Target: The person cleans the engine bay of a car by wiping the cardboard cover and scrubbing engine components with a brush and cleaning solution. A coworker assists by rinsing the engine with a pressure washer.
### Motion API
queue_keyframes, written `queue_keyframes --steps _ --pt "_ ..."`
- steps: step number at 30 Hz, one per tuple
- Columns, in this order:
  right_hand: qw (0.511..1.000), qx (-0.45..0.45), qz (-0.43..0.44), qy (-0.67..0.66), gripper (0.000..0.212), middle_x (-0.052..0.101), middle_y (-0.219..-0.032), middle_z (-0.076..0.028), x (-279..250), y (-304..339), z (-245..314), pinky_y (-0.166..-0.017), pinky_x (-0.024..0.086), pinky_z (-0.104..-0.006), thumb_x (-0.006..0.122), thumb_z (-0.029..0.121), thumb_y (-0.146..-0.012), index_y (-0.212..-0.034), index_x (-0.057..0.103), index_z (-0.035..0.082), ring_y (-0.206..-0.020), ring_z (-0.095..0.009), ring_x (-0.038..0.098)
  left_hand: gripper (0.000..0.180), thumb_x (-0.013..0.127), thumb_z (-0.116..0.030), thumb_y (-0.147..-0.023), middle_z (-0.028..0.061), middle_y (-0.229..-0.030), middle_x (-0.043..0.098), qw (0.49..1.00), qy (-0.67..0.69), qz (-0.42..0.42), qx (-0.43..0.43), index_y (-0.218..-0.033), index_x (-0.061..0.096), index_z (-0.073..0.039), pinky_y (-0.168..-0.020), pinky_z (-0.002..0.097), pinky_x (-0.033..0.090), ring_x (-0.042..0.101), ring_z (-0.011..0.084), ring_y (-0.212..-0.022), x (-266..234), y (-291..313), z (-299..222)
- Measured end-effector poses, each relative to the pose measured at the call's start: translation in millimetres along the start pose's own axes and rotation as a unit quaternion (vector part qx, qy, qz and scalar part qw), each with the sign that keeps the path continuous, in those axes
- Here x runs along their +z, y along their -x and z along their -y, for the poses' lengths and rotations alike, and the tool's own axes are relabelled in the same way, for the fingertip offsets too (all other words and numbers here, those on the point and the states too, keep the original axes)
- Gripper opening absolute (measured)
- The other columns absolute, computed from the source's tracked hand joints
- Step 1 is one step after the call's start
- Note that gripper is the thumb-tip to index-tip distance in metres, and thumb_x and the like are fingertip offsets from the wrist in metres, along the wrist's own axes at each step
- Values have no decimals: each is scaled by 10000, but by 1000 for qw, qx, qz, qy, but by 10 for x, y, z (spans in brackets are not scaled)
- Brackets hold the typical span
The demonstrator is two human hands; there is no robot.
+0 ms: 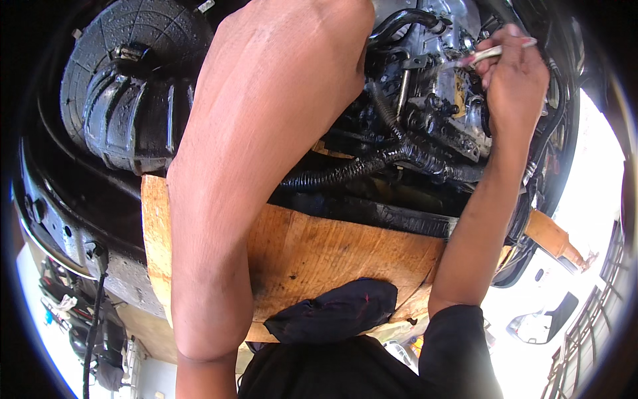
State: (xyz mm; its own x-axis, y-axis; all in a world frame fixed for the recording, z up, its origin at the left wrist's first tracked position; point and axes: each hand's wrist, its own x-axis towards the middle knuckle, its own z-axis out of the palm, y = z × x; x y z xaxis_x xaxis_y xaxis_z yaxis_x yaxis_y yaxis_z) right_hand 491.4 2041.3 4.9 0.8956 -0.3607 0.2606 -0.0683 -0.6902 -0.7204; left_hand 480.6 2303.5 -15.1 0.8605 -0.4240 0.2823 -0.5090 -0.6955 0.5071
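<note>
My right hand (pixel 517 80) is closed around the pale handle of a small paintbrush (pixel 480 56) with red marks. The brush points left, its blurred bristle end over the grimy metal engine (pixel 458 83). Across the middle, very near the camera, reaches my left arm; my left hand (pixel 299 33) is bent at the wrist over the engine bay. Its fingers are hidden behind the hand and beyond the top edge. Between the arms, a black corrugated hose (pixel 345 174) runs along the engine's near side, and a thin metal rod (pixel 403 93) stands above it.
A wet, round black housing (pixel 166 33) with a ribbed duct (pixel 129 123) fills the far left. A stained wooden board (pixel 319 249) spans the front, and a dark cloth bundle (pixel 339 309) lies on it. A black cable (pixel 93 319) hangs at the left.
</note>
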Motion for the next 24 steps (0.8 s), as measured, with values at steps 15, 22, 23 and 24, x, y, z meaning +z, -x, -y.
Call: queue_keyframes --steps 15,22,23,24 --pt "991 -6 -122 -44 315 800 -988 -157 -606 -161 70 -645 527 -280 616 244 -1186 -1133 703 -54 -746 -147 682 158 701 -169 -1028 234 -862 777 999 -40 6 -15 -1001 800 -49 -781 527 631 781 443 -833 78 -60 -5" --pt "975 -142 -168 -10 237 861 -1118 -89 -1652 1119 340 -892 589 -329 687 241 -1149 -1153 805 36 -923 -176 772 348 722 -389 -1114 201 -815 729 996 25 -64 65 -1002 774 -64 -708 516 555 720 446 -788 127 -124 4" --pt "980 -111 -159 38 366 831 -1166 -109 -1731 1443 259 -959 589 -362 631 344 -1186 -1233 796 21 -1012 -195 737 351 724 -391 -1114 215 -811 710 995 50 -50 69 -1035 780 -53 -694 500 537 718 447 -788 70 -136 -58" --pt "975 -116 -190 2 242 813 -1182 -118 -1707 1741 152 -946 603 -365 666 230 -1172 -1227 789 29 -1030 -191 734 331 722 -372 -1119 218 -812 701 995 51 -54 62 -1097 795 -50 -688 480 534 707 431 -754 27 -162 -158"
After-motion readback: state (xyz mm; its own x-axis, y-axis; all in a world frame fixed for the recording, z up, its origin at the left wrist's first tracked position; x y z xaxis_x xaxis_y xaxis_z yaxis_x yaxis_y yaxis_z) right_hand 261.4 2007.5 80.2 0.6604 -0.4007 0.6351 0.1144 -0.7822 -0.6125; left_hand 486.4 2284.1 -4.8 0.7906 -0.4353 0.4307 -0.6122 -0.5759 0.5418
